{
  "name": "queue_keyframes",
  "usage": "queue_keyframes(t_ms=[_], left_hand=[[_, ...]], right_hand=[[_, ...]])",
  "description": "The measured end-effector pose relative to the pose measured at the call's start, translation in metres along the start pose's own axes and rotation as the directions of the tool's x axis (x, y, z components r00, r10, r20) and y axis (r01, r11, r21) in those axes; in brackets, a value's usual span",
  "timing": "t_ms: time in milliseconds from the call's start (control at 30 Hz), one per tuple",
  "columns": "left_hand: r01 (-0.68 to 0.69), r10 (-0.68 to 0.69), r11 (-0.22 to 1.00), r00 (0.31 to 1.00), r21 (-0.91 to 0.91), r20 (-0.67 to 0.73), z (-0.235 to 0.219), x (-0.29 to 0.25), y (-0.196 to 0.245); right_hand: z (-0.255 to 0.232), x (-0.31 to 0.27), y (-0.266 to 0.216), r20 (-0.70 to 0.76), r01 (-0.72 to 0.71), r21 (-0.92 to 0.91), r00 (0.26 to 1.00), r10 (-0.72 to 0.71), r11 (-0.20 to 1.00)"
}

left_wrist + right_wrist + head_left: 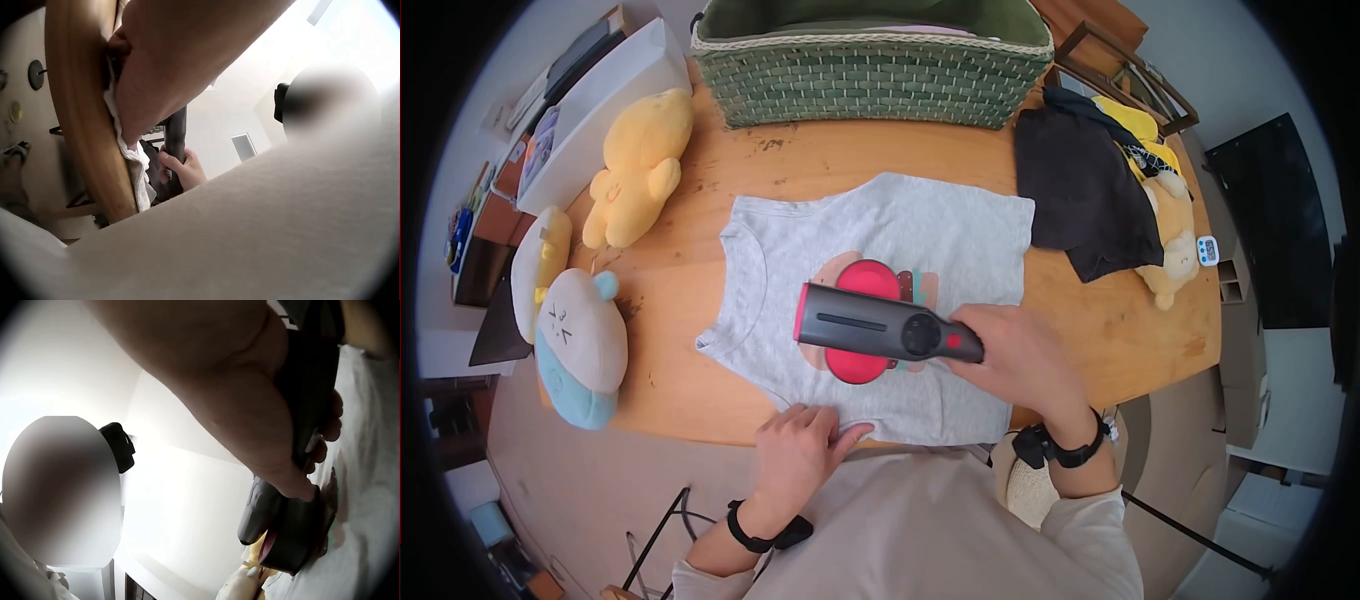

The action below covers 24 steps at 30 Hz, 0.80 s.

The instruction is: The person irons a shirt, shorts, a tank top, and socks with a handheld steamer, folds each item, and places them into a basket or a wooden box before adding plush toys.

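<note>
A light grey sleeveless shirt (970, 225) with a burger print lies spread on the wooden table, its neck to the left. My right hand (1025, 360) grips the handle of a dark grey handheld garment steamer (845, 318), fingers and thumb around it. The steamer's round head with a pink face (865, 276) is over the print. Its dark head (294, 540) is close to the cloth in the right wrist view. My left hand (800, 450) rests at the shirt's near edge, thumb out over the cloth; its fingertips are partly hidden.
A green woven basket (870, 85) stands at the back. Yellow (635, 165) and white-and-blue (585, 335) plush toys sit left, beside a white bin (615, 110). Dark folded clothes (1075, 190), a tan plush toy (1172, 240) and a small white timer (1208, 250) are on the right.
</note>
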<state>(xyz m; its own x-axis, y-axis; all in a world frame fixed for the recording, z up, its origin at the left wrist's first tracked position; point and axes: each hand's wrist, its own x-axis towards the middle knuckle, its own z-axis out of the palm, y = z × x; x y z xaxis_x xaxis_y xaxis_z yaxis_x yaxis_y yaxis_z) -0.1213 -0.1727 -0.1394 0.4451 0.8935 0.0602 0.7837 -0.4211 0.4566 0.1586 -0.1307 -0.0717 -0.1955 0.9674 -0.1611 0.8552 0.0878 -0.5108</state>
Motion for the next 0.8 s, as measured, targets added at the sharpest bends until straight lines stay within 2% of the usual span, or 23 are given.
queue_keyframes(t_ms=[100,200,267,467,600,667,800], left_hand=[[0.015,-0.015,1.000,1.000,-0.002,-0.005,0.000,0.000,-0.001],[0.013,-0.012,1.000,1.000,-0.016,0.006,-0.002,0.001,-0.001],[0.021,-0.021,1.000,1.000,-0.022,0.016,-0.002,0.001,-0.001],[-0.012,0.012,1.000,0.999,-0.007,0.031,0.001,0.002,-0.004],[0.002,-0.003,1.000,0.999,0.007,0.049,0.001,0.001,-0.004],[0.002,-0.003,1.000,0.998,0.018,0.061,-0.002,0.002,-0.003],[-0.001,0.001,1.000,0.998,0.004,0.067,-0.006,0.006,0.000]], right_hand=[[0.010,0.012,-0.003,-0.021,0.039,0.040,0.999,-0.039,0.998],[0.005,0.010,0.004,0.008,0.014,0.085,1.000,-0.015,0.996],[-0.002,0.002,0.010,0.037,-0.055,0.008,0.998,0.054,0.998],[-0.022,-0.034,0.033,-0.003,-0.221,0.089,0.975,0.222,0.971],[-0.026,-0.061,0.051,-0.072,-0.245,0.070,0.966,0.250,0.967],[-0.029,-0.075,0.056,-0.117,-0.323,0.118,0.935,0.336,0.939],[-0.031,-0.096,0.073,-0.118,-0.357,0.149,0.919,0.375,0.922]])
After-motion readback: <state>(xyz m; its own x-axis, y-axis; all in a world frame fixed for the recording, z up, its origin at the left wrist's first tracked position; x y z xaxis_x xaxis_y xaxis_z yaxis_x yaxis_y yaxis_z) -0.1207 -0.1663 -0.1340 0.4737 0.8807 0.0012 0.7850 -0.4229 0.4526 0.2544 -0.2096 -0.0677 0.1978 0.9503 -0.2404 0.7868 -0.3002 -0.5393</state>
